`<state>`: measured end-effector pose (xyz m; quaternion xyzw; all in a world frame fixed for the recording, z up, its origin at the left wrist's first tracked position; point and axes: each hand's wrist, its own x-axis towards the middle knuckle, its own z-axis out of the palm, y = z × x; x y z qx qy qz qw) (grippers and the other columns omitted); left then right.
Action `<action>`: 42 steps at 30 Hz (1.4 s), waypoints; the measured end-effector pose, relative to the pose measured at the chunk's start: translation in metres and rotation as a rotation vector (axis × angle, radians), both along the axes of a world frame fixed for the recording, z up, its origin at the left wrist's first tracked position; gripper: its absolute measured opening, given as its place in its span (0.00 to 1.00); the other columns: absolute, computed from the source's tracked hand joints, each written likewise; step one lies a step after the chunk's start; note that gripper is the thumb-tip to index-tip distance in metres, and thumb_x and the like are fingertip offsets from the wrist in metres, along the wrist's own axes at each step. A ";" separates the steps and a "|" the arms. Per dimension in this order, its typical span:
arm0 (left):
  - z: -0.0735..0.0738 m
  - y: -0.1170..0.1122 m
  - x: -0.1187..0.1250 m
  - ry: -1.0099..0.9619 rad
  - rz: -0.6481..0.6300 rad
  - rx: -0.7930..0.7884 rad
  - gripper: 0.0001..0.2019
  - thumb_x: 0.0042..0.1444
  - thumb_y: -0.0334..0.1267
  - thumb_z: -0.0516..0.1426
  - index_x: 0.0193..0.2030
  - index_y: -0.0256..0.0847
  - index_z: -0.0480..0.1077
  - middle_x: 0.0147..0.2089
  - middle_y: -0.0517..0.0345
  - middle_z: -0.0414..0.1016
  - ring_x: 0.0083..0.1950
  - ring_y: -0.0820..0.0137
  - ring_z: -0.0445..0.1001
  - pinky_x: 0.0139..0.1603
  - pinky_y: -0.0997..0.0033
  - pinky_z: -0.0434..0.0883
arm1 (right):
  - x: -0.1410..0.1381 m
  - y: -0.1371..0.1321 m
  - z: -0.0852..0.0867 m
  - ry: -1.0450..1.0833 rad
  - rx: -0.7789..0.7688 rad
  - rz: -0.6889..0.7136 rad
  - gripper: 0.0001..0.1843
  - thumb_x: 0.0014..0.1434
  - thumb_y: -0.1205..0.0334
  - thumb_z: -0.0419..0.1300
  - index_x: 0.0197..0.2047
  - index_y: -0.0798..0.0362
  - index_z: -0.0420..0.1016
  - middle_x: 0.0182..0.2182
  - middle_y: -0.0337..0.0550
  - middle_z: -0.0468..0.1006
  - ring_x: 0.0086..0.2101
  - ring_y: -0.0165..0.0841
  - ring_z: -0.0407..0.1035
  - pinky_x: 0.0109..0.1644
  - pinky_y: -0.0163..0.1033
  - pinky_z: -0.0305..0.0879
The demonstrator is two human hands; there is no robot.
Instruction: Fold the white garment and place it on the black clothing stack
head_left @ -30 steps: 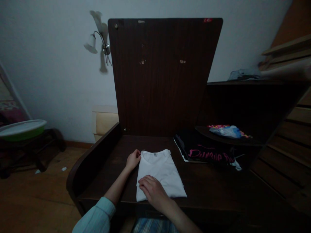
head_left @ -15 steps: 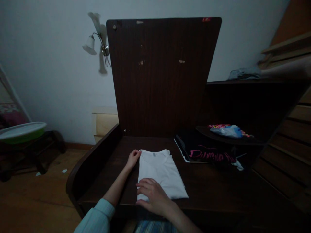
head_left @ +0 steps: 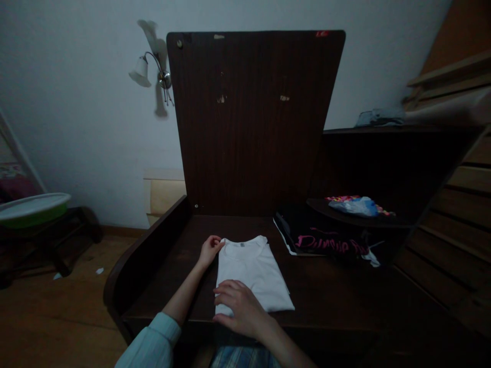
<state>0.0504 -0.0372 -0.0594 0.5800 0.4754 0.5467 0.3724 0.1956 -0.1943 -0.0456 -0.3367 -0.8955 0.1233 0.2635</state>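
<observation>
A white T-shirt (head_left: 251, 271) lies folded into a neat rectangle on the dark wooden desk (head_left: 326, 301), its collar facing away from me. My left hand (head_left: 209, 251) is at the far left corner, by the shoulder, with thumb and fingertips closed on the cloth edge. Over the near left corner rests my right hand (head_left: 241, 308), its fingers bent and apart, with white fabric showing between thumb and fingers. Part of the shirt's near edge is hidden under this hand.
Dark folded clothing with pink lettering (head_left: 330, 243) lies right of the shirt. Above it, a small shelf (head_left: 356, 221) holds a plastic packet (head_left: 355, 205). A tall back panel (head_left: 253, 128) and a raised left side rail (head_left: 146, 250) bound the desk. A green basin (head_left: 34, 214) stands far left.
The view has shifted slightly. My left fingers have shifted a little at the shirt's corner; my right hand stays over the near left corner, and the shirt keeps its folded shape.
</observation>
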 end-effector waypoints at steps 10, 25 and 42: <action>0.000 0.000 -0.001 0.165 0.113 0.020 0.08 0.43 0.42 0.54 0.26 0.40 0.64 0.20 0.65 0.65 0.23 0.73 0.65 0.24 0.76 0.60 | 0.024 0.031 0.036 0.149 -0.004 -0.012 0.13 0.55 0.58 0.55 0.43 0.51 0.70 0.40 0.43 0.74 0.43 0.32 0.66 0.48 0.35 0.60; -0.001 0.001 -0.001 0.068 0.013 0.038 0.09 0.40 0.38 0.56 0.31 0.38 0.65 0.22 0.67 0.63 0.24 0.76 0.65 0.26 0.77 0.63 | 0.121 0.100 -0.020 0.235 -0.081 -0.790 0.11 0.51 0.56 0.51 0.22 0.51 0.61 0.21 0.37 0.67 0.24 0.30 0.63 0.29 0.33 0.56; 0.006 -0.006 0.001 0.230 0.091 -0.019 0.06 0.43 0.32 0.53 0.32 0.40 0.65 0.22 0.65 0.66 0.25 0.72 0.66 0.28 0.75 0.61 | 0.122 0.098 -0.014 0.326 -0.079 -0.912 0.10 0.50 0.54 0.50 0.24 0.49 0.56 0.21 0.36 0.67 0.24 0.31 0.64 0.30 0.34 0.56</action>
